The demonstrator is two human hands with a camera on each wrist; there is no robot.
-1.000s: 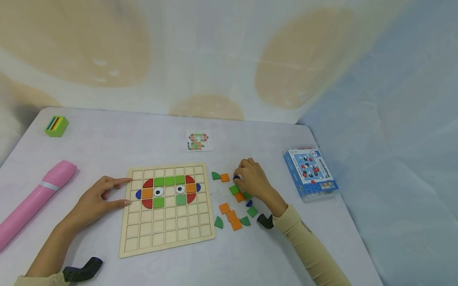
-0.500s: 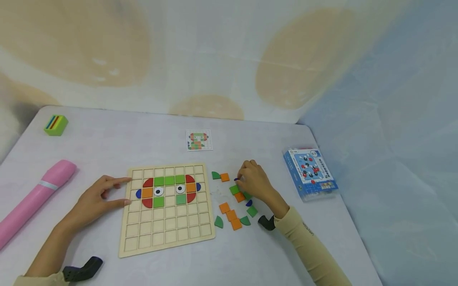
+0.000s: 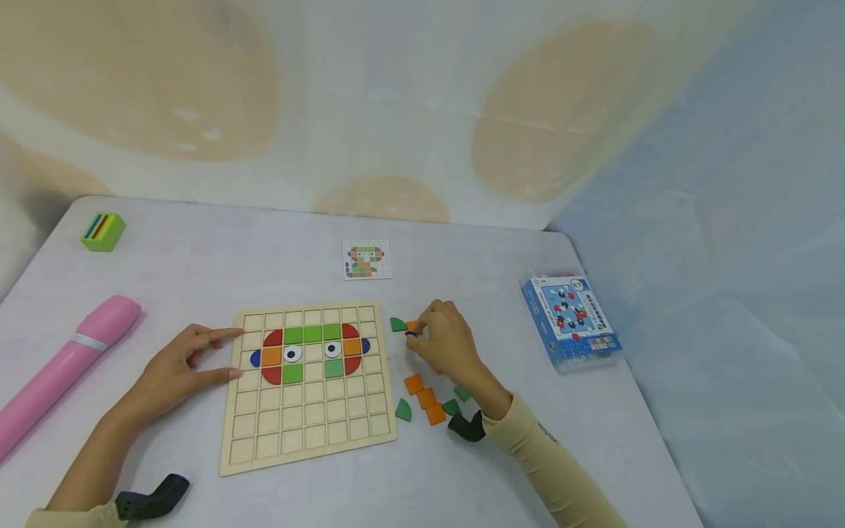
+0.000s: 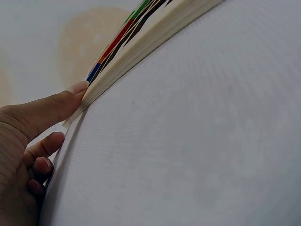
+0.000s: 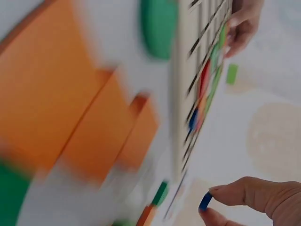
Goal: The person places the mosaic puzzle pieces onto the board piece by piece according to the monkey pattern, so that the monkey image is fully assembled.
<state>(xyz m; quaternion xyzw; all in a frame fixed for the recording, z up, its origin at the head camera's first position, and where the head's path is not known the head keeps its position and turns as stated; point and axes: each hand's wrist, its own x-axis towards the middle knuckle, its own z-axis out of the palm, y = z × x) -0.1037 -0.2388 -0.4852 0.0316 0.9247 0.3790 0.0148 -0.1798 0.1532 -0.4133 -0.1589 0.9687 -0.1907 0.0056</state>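
White table (image 3: 455, 484), far corners rounded, before a pale backdrop (image 3: 396, 95) with tan patches; bluish sheet (image 3: 719, 242) at right. On it: green block (image 3: 103, 232), picture card (image 3: 367, 259), blue box (image 3: 571, 323), and wooden grid board (image 3: 315, 414), its left edge touched by the left hand (image 3: 174, 367), thumb and forefinger spread. Right hand (image 3: 449, 341) beside the board, pinching a blue piece (image 5: 205, 201) near loose orange tiles (image 3: 427, 398).

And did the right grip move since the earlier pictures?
Yes. In the head view, the right grip, pinching a blue piece, has moved left, closer to the wooden board, which stays put.
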